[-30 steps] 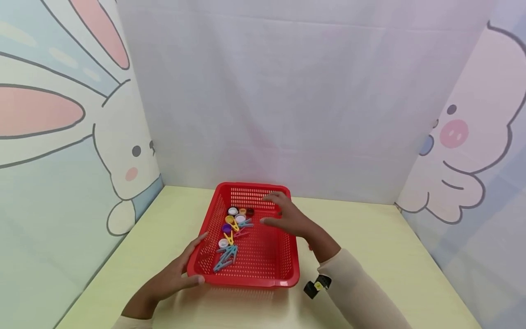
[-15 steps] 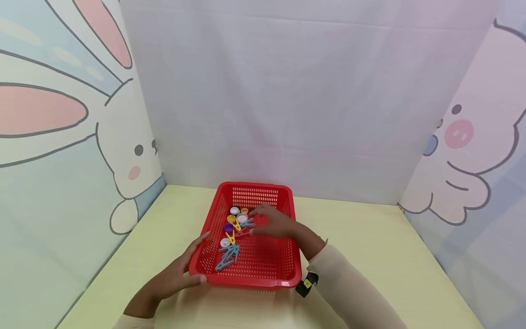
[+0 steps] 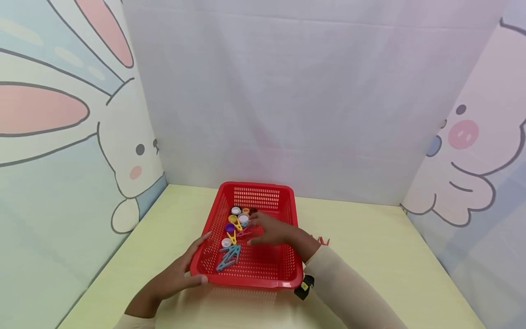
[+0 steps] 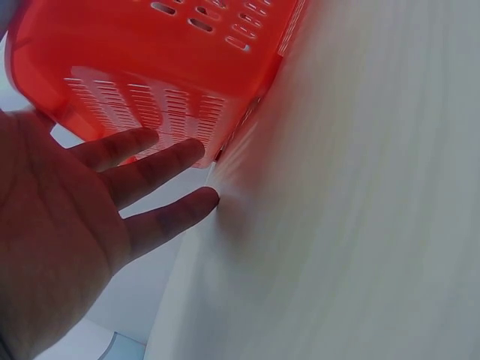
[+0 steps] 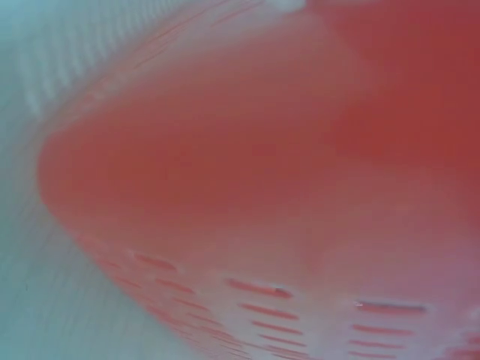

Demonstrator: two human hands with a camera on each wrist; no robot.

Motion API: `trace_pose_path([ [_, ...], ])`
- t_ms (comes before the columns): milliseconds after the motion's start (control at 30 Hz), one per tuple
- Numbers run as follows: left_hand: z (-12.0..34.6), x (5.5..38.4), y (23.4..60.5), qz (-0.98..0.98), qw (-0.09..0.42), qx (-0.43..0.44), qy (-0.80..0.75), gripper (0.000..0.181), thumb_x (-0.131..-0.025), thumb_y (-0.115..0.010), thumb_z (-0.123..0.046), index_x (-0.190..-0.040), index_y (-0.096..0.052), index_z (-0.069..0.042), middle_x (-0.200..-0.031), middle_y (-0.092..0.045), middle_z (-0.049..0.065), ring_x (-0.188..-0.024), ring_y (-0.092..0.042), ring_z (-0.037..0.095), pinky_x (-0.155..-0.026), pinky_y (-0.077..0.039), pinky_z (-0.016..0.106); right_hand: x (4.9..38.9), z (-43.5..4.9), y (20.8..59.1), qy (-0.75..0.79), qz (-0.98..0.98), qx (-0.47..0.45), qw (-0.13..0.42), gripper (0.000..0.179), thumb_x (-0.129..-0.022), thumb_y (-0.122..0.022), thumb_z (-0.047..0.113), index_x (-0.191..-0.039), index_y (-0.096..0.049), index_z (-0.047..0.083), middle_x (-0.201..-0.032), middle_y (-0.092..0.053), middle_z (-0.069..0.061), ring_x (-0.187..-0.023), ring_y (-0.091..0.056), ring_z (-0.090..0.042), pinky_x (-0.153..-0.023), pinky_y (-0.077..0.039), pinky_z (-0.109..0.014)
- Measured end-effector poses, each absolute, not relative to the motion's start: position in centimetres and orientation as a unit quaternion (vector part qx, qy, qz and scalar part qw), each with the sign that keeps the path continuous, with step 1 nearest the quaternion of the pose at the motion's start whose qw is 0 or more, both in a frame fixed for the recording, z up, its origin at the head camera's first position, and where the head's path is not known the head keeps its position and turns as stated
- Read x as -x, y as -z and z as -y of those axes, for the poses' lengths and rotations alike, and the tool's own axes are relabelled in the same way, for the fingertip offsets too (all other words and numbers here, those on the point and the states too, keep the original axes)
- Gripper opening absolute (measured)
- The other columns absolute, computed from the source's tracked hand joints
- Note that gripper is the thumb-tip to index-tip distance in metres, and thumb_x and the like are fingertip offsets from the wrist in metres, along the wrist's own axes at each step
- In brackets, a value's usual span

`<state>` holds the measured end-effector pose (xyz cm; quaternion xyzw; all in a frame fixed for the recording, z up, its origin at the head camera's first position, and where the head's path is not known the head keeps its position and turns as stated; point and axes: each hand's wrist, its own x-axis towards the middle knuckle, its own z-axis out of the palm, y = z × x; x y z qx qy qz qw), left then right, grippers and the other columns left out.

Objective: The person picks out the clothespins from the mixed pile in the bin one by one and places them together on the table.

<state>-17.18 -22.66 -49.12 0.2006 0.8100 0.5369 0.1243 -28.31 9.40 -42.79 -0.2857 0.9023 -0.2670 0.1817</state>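
Observation:
A red plastic basket [image 3: 246, 282] with slotted walls stands on the table. My left hand [image 3: 176, 276] lies at its front left corner, fingers along the outer wall; the left wrist view shows them spread and straight beside the basket [image 4: 150, 45]. Inside, my right hand [image 3: 269, 229] hovers palm down with fingers loosely bent, fingertips near a pink clothespin [image 3: 243, 233] and a white cap [image 3: 244, 219]. Yellow clothespins [image 3: 232, 237] and blue clothespins [image 3: 227, 259] lie along the left side. The right wrist view holds only blurred basket wall [image 5: 225, 150].
A purple cap [image 3: 230, 227], a yellow cap [image 3: 233, 219] and several other caps sit in the basket's left half. On the pale table [image 3: 370, 274], red clothespins [image 3: 323, 240] show behind the right sleeve. A white curtain [image 3: 279, 91] hangs at the back, between cartoon side panels.
My right hand has moved left and lower, from above the basket's right side to near the caps and clothespins. The red clothespins on the table show more. My left hand stays at the rim.

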Motion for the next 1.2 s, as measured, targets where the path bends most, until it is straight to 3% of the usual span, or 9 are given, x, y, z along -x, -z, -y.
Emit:
trace_pose_path([
  [300, 22.64, 16.86, 48.73, -0.808, 0.123, -0.207, -0.537, 0.116, -0.089, -0.085, -0.038, -0.175, -0.009, -0.026, -0.169, -0.036, 0.027, -0.143, -0.052, 0.046, -0.091, -0.069, 0.038, 28.29, -9.29, 43.47, 0.191, -0.916, 0.265, 0.233, 0.082, -0.085, -0.093, 0.029, -0.159, -0.057, 0.024, -0.176, -0.038, -0.002, -0.165, -0.034, -0.035, -0.119, -0.052, -0.062],
  [700, 22.48, 16.9, 48.84, -0.81, 0.124, -0.202, -0.537, 0.116, -0.088, -0.085, -0.039, -0.175, -0.008, -0.027, -0.168, -0.037, 0.025, -0.144, -0.051, 0.046, -0.092, -0.068, 0.037, 27.98, -9.34, 43.54, 0.143, -0.917, 0.261, 0.265, 0.091, -0.08, -0.095, 0.035, -0.161, -0.054, 0.035, -0.178, -0.036, 0.008, -0.167, -0.03, -0.032, -0.117, -0.053, -0.063],
  [933, 22.52, 16.84, 48.7, -0.813, 0.127, -0.194, -0.535, 0.116, -0.088, -0.085, -0.039, -0.175, -0.009, -0.029, -0.169, -0.037, 0.024, -0.145, -0.051, 0.045, -0.092, -0.068, 0.037, 28.09, -9.32, 43.61, 0.117, -0.917, 0.274, 0.266, 0.088, -0.08, -0.095, 0.038, -0.159, -0.057, 0.035, -0.177, -0.037, 0.011, -0.167, -0.031, -0.031, -0.118, -0.053, -0.063],
  [1200, 22.53, 16.95, 48.99, -0.812, 0.125, -0.196, -0.536, 0.116, -0.088, -0.085, -0.039, -0.175, -0.009, -0.03, -0.169, -0.036, 0.025, -0.145, -0.05, 0.046, -0.092, -0.069, 0.037, 28.11, -9.12, 43.59, 0.106, -0.919, 0.267, 0.269, 0.083, -0.081, -0.094, 0.038, -0.156, -0.061, 0.028, -0.172, -0.043, 0.004, -0.163, -0.038, -0.032, -0.117, -0.054, -0.061],
])
